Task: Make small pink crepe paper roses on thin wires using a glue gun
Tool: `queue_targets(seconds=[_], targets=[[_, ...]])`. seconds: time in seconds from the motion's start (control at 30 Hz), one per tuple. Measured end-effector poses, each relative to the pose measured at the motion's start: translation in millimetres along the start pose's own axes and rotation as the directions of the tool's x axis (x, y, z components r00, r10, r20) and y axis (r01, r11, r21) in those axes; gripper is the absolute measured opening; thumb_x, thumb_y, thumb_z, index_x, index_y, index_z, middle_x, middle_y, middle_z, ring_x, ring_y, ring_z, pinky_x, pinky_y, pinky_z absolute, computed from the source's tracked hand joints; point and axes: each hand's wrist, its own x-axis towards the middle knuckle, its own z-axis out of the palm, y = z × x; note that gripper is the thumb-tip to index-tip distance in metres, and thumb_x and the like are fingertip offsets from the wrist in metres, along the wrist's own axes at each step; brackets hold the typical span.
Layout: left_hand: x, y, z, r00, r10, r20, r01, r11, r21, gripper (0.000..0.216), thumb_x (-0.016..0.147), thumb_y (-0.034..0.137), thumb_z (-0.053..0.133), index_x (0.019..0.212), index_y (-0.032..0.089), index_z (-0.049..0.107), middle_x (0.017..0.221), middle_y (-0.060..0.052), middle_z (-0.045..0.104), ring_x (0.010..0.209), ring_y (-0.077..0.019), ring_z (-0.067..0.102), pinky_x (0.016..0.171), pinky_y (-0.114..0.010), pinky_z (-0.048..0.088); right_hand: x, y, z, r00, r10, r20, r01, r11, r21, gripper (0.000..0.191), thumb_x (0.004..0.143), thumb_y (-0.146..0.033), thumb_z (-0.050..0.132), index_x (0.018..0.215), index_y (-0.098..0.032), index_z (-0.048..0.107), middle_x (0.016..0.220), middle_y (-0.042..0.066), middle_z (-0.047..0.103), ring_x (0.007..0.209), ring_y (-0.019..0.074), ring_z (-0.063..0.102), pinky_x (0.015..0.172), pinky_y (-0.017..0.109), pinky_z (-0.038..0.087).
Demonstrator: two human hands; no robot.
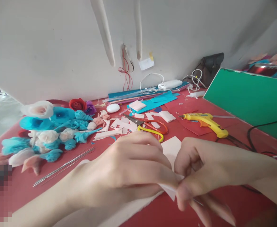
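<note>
Two bare hands: one left hand (129, 170) and one right hand (199, 167). One pale pink paper sheet (172, 146). One pair of scissors (140, 123). One yellow glue gun (211, 126). One red paper rose (77, 104). One purple paper flower (90, 108). One green board (247, 97). One white oval case (113, 108). The blue and white paper flowers (58, 126) are too clustered to count.

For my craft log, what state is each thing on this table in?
left hand, pinching the paper
right hand, pinching the paper
paper, held between both hands
scissors, lying flat, blades look closed
glue gun, lying on its side
paper flowers, piled together
</note>
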Motion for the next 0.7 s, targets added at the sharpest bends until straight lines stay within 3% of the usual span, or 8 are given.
queue_targets(seconds=[0.13,0.4,0.7], targets=[[2.0,1.4,1.2,0.996,0.072,-0.06,-0.068,0.995,0.069,0.017,0.078,0.004,0.056,0.091,0.01,0.066,0.08,-0.007,0.068,0.076,-0.0151,0.054,0.078,-0.029,0.045,2.2,4.1,-3.5,0.998,0.03,0.046,-0.032,0.999,0.027,0.014,0.078,-0.023,0.06,0.073,-0.01,0.062,0.063,-0.002,0.062,0.038,0.0002,0.05,0.039,0.007,0.039],[2.0,1.6,0.4,0.995,0.091,-0.047,-0.085,0.99,0.116,0.015,0.084,0.013,0.051,0.086,0.012,0.066,0.082,-0.006,0.069,0.078,-0.0138,0.056,0.079,-0.029,0.046,1.2,3.4,-1.6,0.998,0.057,0.008,-0.056,0.996,-0.066,0.017,0.077,-0.026,0.06,0.073,-0.01,0.06,0.063,-0.002,0.06,0.036,-0.0015,0.046,0.036,0.005,0.035],[2.4,-1.9,2.2,0.998,0.062,-0.025,-0.058,0.989,0.138,0.015,0.083,0.01,0.052,0.083,0.013,0.066,0.078,-0.004,0.069,0.075,-0.014,0.056,0.077,-0.029,0.048,3.0,4.6,-10.5,0.999,-0.034,0.009,0.035,0.979,-0.203,0.016,0.079,-0.026,0.058,0.073,-0.012,0.063,0.062,-0.003,0.06,0.038,-0.0028,0.042,0.039,0.005,0.033]])
